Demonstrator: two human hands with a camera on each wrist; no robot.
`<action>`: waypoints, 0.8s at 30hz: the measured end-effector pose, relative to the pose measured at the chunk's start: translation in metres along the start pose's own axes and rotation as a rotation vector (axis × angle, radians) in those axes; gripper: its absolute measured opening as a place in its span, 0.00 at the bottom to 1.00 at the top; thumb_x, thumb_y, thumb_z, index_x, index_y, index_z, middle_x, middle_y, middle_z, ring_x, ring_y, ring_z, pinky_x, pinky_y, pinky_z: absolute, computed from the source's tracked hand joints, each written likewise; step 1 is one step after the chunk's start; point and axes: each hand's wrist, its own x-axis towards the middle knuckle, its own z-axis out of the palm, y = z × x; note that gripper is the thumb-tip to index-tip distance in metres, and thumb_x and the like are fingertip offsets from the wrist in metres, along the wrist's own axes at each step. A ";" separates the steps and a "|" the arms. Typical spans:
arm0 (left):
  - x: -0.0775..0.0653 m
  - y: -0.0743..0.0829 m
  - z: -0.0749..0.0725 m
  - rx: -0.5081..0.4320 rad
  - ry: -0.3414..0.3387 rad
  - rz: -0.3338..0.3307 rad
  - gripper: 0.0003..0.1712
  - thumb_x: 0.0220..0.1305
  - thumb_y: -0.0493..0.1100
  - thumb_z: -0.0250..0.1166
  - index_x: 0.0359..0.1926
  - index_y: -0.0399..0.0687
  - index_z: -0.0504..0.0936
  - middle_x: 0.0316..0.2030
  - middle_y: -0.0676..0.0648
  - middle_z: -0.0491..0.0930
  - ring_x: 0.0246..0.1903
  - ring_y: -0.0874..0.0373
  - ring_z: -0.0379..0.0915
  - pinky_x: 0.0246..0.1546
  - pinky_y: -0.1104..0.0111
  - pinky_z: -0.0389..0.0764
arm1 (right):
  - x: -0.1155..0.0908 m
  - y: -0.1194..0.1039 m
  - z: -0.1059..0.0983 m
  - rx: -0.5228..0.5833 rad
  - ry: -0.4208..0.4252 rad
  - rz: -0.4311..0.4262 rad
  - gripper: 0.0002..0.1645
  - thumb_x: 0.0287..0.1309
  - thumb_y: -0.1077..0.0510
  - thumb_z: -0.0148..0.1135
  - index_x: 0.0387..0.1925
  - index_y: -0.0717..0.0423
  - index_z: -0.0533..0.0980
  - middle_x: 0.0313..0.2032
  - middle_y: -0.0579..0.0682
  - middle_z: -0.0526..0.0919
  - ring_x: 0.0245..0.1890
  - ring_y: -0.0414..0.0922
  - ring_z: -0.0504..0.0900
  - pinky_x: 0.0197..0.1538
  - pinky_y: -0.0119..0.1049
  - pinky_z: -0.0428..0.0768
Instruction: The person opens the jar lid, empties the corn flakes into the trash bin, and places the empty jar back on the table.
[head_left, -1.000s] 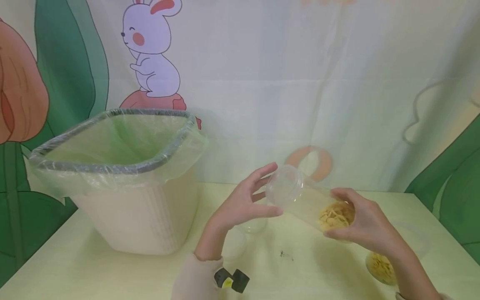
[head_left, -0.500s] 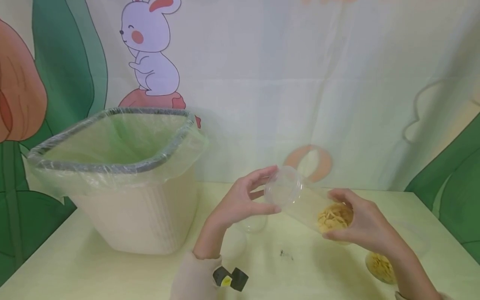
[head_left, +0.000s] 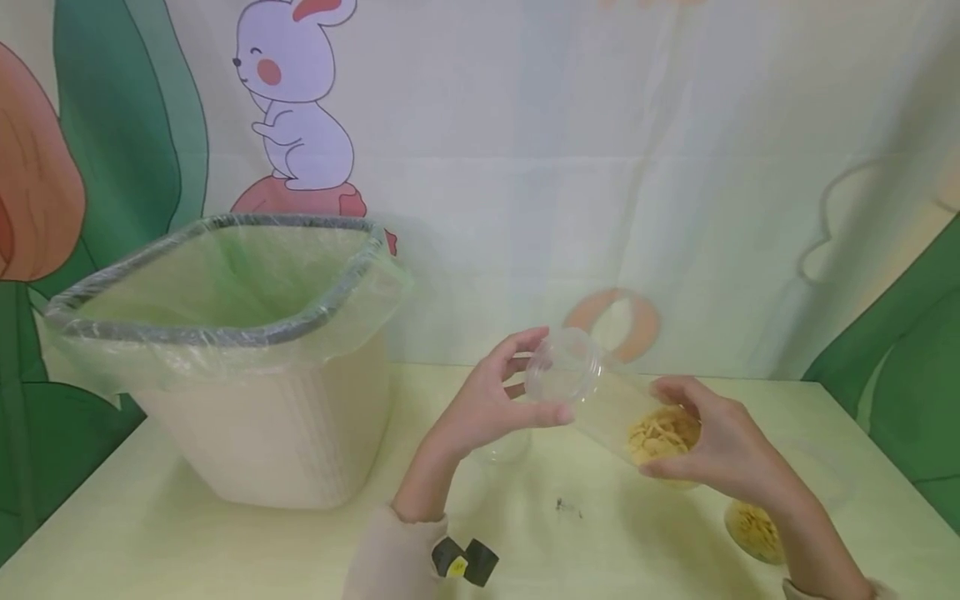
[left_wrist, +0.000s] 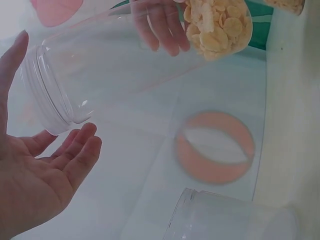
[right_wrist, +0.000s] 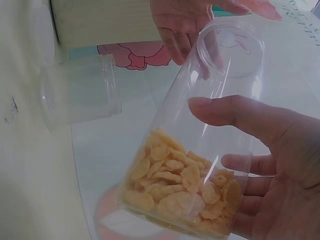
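Clear jar [head_left: 609, 408] slants midair, right of the bin [head_left: 262, 437], yellow flakes [head_left: 658, 435] inside. Right hand [head_left: 723, 437] grips its base, thumb opposing fingers; left hand [head_left: 487, 404], nearer the bin, spreads around its mouth, contact unclear. Rabbit-print cloth [head_left: 480, 167] hangs behind the bin.

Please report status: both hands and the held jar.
Right hand grips tilted jar, yellow flakes inside. Left hand at jar's rim, contact unclear. Second jar stands nearby, apart.

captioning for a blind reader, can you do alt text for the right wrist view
A right hand grips a tilted transparent jar with yellow, cereal-like flakes gathered at its base, while a left hand is close to its upper end. A second transparent jar stands on a pale table nearby.
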 end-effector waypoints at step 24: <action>-0.002 -0.002 -0.006 -0.072 -0.076 0.079 0.44 0.48 0.33 0.68 0.66 0.48 0.59 0.63 0.48 0.62 0.61 0.52 0.60 0.58 0.53 0.64 | -0.001 -0.001 0.003 0.049 0.007 -0.001 0.49 0.28 0.52 0.78 0.54 0.65 0.66 0.52 0.64 0.74 0.53 0.61 0.71 0.54 0.54 0.68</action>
